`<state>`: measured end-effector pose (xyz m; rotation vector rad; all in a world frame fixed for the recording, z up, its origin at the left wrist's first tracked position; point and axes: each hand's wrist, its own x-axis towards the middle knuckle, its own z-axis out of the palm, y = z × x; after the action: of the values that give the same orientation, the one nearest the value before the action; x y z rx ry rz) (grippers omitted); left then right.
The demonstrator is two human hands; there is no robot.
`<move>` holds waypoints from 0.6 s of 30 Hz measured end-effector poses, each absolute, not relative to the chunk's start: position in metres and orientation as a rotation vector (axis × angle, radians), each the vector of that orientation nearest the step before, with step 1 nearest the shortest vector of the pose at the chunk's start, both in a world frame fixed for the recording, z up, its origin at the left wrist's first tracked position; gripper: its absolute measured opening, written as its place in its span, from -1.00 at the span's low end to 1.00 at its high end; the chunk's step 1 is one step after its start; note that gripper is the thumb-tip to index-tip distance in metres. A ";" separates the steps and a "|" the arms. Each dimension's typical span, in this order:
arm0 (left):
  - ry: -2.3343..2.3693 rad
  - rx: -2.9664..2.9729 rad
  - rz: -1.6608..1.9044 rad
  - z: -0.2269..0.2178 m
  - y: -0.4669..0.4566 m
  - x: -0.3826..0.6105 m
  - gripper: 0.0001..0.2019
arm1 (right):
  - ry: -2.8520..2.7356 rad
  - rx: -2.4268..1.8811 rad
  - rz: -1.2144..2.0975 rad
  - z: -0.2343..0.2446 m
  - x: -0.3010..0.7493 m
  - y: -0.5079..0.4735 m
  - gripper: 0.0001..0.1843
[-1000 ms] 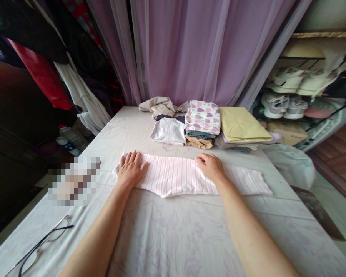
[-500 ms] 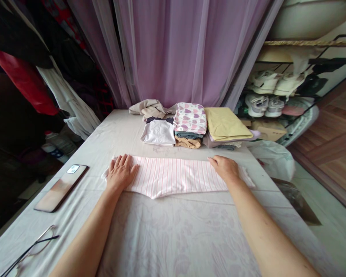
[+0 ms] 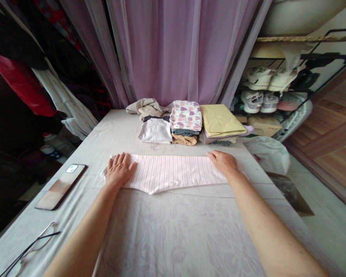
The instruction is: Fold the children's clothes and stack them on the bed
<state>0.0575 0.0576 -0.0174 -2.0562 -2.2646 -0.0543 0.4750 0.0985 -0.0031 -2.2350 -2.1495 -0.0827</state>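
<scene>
A pink-and-white striped garment (image 3: 173,173) lies folded in a long flat strip across the pale patterned sheet (image 3: 178,234). My left hand (image 3: 119,170) rests flat on its left part, fingers apart. My right hand (image 3: 223,162) lies on its right part, and the fabric beyond that hand is mostly hidden. Neither hand appears to grip the cloth. Just beyond the strip stand folded clothes: a heart-print piece (image 3: 186,115), a yellow piece (image 3: 222,121) and a white shirt with a dark collar (image 3: 155,130).
A smartphone (image 3: 61,187) and glasses (image 3: 34,244) lie on the sheet at left. A crumpled beige cloth (image 3: 145,107) lies at the back, before a lilac curtain (image 3: 161,50). Shoes on a rack (image 3: 259,94) and a white plastic bag (image 3: 269,154) stand right.
The view has shifted, so the scene sits further left. My right hand has moved right along the strip, and less of the garment shows beyond it. The smartphone is now sharp.
</scene>
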 end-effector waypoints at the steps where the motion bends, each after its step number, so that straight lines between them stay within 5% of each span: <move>1: -2.271 -2.057 -0.052 -0.018 0.058 0.057 -0.38 | -2.161 -2.227 -0.075 -0.002 0.481 0.096 -0.52; 10: -2.279 -1.997 0.031 -0.005 0.056 0.082 -0.45 | -2.051 -2.284 -0.057 0.003 0.540 0.080 -0.58; 18: -1.772 -2.649 -0.015 -0.013 0.022 0.181 -0.42 | -1.913 -2.330 -0.085 -0.001 0.534 0.084 -0.60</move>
<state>0.1815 0.0217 -0.0133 -2.6491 -1.7715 -0.0146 0.5343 0.0842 -0.0011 -2.3297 -1.9135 -0.0846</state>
